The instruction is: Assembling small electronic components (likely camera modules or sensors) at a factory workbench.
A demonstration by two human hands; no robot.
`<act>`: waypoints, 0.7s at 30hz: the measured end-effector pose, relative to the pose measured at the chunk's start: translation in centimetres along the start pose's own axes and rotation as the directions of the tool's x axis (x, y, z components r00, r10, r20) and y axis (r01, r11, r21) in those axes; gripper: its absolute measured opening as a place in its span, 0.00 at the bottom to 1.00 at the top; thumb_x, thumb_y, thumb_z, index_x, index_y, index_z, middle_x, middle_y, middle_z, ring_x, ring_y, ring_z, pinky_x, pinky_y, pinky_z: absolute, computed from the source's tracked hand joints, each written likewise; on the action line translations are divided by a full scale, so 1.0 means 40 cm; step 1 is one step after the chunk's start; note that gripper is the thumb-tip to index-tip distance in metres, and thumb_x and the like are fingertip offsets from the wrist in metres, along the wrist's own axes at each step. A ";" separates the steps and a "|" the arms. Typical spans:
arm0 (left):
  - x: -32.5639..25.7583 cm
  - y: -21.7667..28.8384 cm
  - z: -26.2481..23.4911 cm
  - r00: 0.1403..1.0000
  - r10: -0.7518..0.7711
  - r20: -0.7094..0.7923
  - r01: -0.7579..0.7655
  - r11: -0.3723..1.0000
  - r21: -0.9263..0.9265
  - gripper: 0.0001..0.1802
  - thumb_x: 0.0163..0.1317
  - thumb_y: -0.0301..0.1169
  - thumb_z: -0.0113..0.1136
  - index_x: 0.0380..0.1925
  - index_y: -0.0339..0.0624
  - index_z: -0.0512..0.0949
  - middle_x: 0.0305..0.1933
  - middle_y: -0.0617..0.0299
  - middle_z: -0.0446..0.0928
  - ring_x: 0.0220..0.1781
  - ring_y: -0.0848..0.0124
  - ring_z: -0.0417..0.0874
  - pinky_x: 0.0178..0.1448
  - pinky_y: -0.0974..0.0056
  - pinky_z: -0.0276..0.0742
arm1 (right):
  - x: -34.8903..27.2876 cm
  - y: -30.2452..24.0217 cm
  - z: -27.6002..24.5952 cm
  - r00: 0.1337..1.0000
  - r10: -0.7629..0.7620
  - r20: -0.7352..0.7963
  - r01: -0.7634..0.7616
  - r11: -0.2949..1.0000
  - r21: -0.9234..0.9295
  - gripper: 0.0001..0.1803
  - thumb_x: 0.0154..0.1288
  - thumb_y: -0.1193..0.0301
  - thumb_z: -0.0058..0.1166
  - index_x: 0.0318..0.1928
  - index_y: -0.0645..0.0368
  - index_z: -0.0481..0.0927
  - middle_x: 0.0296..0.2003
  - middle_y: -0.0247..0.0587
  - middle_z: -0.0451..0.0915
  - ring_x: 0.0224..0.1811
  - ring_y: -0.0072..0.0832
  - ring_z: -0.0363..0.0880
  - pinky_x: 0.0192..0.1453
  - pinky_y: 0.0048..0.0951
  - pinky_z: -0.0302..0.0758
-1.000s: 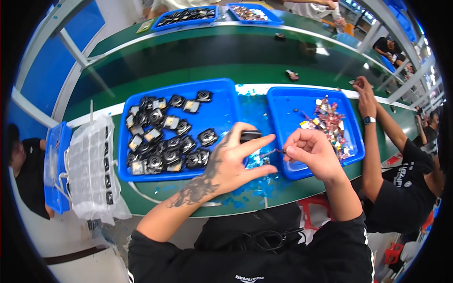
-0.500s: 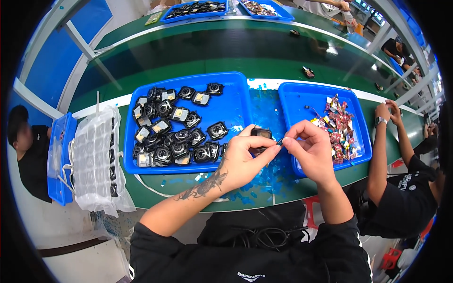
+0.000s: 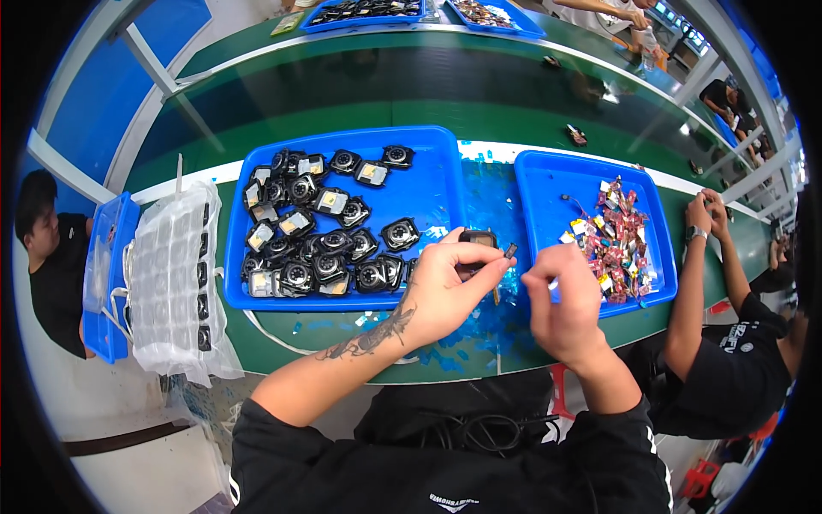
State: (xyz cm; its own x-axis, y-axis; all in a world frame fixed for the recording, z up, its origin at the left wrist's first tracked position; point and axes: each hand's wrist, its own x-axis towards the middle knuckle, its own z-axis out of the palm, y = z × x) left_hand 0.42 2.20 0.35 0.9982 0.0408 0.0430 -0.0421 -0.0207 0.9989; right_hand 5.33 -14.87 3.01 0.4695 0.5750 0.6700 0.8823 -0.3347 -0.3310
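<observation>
My left hand [image 3: 449, 289] grips a small black module [image 3: 476, 240] over the gap between two blue trays. A thin lead with a small dark end [image 3: 511, 251] sticks out to its right. My right hand [image 3: 561, 304] is closed just right of it, pinching something small and pale that I cannot make out. The left blue tray [image 3: 437, 184] holds several black round modules [image 3: 325, 240]. The right blue tray [image 3: 548, 176] holds a pile of small red and yellow parts [image 3: 612, 236].
A stack of clear plastic blister trays [image 3: 175, 283] lies at the left, beside a blue bin [image 3: 107, 283]. Blue film scraps [image 3: 467, 338] litter the green bench. A person sits at left, another person's arm [image 3: 698, 283] works at right. More blue trays [image 3: 368, 10] stand across the belt.
My hands have drawn slightly apart; the right hand pulled down and right from the module. The view shifted so the trays sit lower in the picture.
</observation>
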 end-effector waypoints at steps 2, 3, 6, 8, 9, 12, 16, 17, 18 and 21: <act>0.006 -0.006 -0.001 0.990 0.133 -0.047 -0.131 0.990 0.047 0.06 0.63 0.28 0.60 0.31 0.38 0.84 0.21 0.68 0.77 0.27 0.78 0.77 0.77 0.52 0.45 | -0.001 0.014 -0.008 0.959 0.245 0.139 -0.261 0.960 0.106 0.08 0.55 0.82 0.59 0.35 0.61 0.76 0.29 0.43 0.76 0.31 0.41 0.76 0.33 0.36 0.73; 0.009 -0.010 -0.004 0.983 0.175 -0.057 -0.169 0.981 0.094 0.06 0.63 0.29 0.61 0.32 0.38 0.84 0.22 0.67 0.79 0.26 0.78 0.76 0.77 0.52 0.46 | 0.003 0.028 -0.001 0.941 0.245 0.232 -0.247 0.969 -0.020 0.07 0.58 0.81 0.58 0.39 0.61 0.79 0.31 0.44 0.78 0.29 0.40 0.77 0.32 0.35 0.74; 0.008 -0.005 -0.007 0.985 0.167 -0.047 -0.165 0.985 0.055 0.07 0.63 0.30 0.61 0.33 0.39 0.84 0.22 0.67 0.79 0.25 0.78 0.75 0.77 0.51 0.45 | 0.001 0.043 -0.020 0.895 0.343 0.285 -0.395 0.906 0.151 0.08 0.61 0.81 0.56 0.41 0.60 0.82 0.34 0.44 0.80 0.31 0.34 0.80 0.34 0.30 0.75; 0.001 -0.003 -0.007 0.997 0.078 -0.012 -0.079 0.997 -0.004 0.08 0.64 0.31 0.61 0.34 0.39 0.85 0.22 0.69 0.78 0.25 0.79 0.74 0.76 0.52 0.47 | 0.018 0.022 -0.037 0.827 0.468 0.312 -0.530 0.834 0.153 0.08 0.62 0.80 0.56 0.41 0.61 0.83 0.38 0.42 0.81 0.33 0.27 0.82 0.37 0.24 0.76; 0.001 -0.006 -0.008 0.998 0.059 0.030 -0.057 0.996 -0.065 0.09 0.64 0.32 0.61 0.35 0.39 0.85 0.21 0.71 0.77 0.26 0.80 0.74 0.77 0.51 0.46 | 0.020 0.024 -0.026 0.832 0.444 0.332 -0.550 0.742 0.384 0.07 0.63 0.80 0.56 0.41 0.63 0.83 0.38 0.41 0.81 0.34 0.25 0.81 0.39 0.22 0.76; -0.002 0.007 -0.018 0.990 -0.019 0.139 0.031 0.996 -0.082 0.10 0.66 0.32 0.60 0.37 0.38 0.85 0.26 0.72 0.77 0.31 0.83 0.75 0.72 0.55 0.59 | 0.003 0.051 -0.011 0.845 0.397 0.359 -0.532 0.546 0.647 0.06 0.63 0.81 0.57 0.41 0.65 0.82 0.39 0.40 0.81 0.38 0.22 0.79 0.43 0.22 0.77; 0.004 0.022 -0.013 0.971 -0.009 0.240 0.101 0.922 -0.373 0.17 0.66 0.24 0.56 0.55 0.35 0.77 0.52 0.60 0.77 0.46 0.77 0.77 0.54 0.69 0.74 | -0.015 0.068 -0.018 0.880 0.410 0.240 -0.402 0.374 0.836 0.08 0.59 0.84 0.60 0.40 0.67 0.79 0.39 0.42 0.80 0.40 0.23 0.79 0.43 0.23 0.77; 0.006 0.023 -0.015 0.987 -0.010 0.163 0.060 0.949 -0.310 0.19 0.67 0.23 0.55 0.58 0.35 0.75 0.55 0.59 0.76 0.50 0.76 0.77 0.55 0.68 0.74 | -0.015 0.063 -0.028 0.865 0.463 0.195 -0.410 0.428 0.805 0.08 0.59 0.84 0.60 0.40 0.68 0.79 0.38 0.42 0.80 0.38 0.23 0.79 0.41 0.24 0.78; 0.008 0.024 -0.018 0.996 -0.005 0.084 0.025 0.970 -0.242 0.21 0.67 0.22 0.53 0.61 0.36 0.72 0.58 0.57 0.75 0.53 0.74 0.77 0.56 0.68 0.74 | -0.013 0.055 -0.036 0.847 0.511 0.145 -0.421 0.479 0.770 0.08 0.59 0.83 0.61 0.40 0.68 0.80 0.37 0.42 0.81 0.36 0.23 0.80 0.40 0.24 0.78; 0.004 0.017 -0.013 0.997 0.072 0.026 -0.063 0.961 -0.268 0.28 0.66 0.18 0.50 0.67 0.38 0.63 0.60 0.53 0.74 0.59 0.72 0.75 0.62 0.67 0.71 | 0.018 0.008 -0.045 0.873 0.476 0.109 -0.459 0.724 0.515 0.09 0.57 0.82 0.62 0.40 0.66 0.83 0.33 0.42 0.83 0.31 0.23 0.80 0.36 0.23 0.77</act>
State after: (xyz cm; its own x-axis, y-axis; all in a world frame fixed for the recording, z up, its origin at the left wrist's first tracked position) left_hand 0.52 2.70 1.03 0.9933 0.0127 0.1147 -0.1143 0.2453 0.9627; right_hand 5.89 -15.89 4.58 0.8333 0.4241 0.3546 0.4403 -0.1215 -0.8896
